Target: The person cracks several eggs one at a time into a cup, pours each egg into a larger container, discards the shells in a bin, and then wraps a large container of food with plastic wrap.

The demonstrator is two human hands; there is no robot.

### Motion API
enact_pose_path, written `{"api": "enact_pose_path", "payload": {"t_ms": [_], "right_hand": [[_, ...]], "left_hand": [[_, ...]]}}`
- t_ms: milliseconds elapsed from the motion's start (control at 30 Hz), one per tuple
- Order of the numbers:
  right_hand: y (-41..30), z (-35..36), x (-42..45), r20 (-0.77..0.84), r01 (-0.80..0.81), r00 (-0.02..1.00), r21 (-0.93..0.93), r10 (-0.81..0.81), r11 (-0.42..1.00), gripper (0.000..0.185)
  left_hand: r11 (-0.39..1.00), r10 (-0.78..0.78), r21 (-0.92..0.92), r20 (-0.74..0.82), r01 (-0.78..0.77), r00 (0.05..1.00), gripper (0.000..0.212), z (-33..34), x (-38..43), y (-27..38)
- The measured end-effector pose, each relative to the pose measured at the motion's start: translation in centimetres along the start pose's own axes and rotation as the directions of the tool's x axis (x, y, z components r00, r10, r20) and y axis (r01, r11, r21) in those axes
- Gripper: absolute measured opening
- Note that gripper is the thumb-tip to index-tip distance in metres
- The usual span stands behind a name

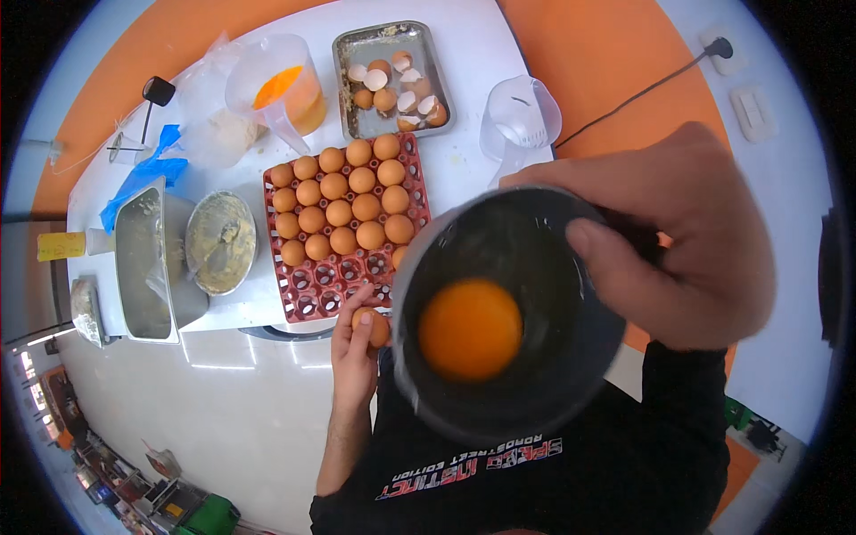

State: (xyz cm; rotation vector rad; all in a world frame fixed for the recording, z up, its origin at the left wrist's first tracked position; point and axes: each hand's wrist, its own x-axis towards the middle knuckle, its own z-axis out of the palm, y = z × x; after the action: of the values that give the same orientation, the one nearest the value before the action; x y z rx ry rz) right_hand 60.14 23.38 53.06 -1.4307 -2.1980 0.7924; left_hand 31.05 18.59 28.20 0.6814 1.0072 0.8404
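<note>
My right hand (675,247) grips the rim of a dark round bowl (535,401) and holds it tilted close to the camera. Inside lies a raw egg yolk (471,330) in clear egg white. Lower and to the left, my left hand (354,361) has its fingers around a whole brown egg (372,328), by the near edge of a red plastic egg tray (324,273). Rows of brown eggs (339,213) fill the tray's far part, while several near cups are bare. The bowl hides the tray's near right corner.
A metal tray (394,33) of cracked eggshells stands at the back, beside a plastic measuring jug (294,107) with orange egg liquid. Another clear jug (521,120) is at right. On the left are a batter-smeared metal bowl (221,244) and a deep steel pan (140,267).
</note>
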Motion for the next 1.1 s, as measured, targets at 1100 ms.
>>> {"api": "enact_pose_path", "payload": {"t_ms": [1100], "right_hand": [[13.5, 15.6, 35.0, -0.632, -0.311, 0.766, -0.523, -0.117, 0.793, 0.039]], "left_hand": [[0.977, 0.162, -0.064, -0.408, -0.205, 0.899, 0.05, -8.3, -7.3, 1.0]]}}
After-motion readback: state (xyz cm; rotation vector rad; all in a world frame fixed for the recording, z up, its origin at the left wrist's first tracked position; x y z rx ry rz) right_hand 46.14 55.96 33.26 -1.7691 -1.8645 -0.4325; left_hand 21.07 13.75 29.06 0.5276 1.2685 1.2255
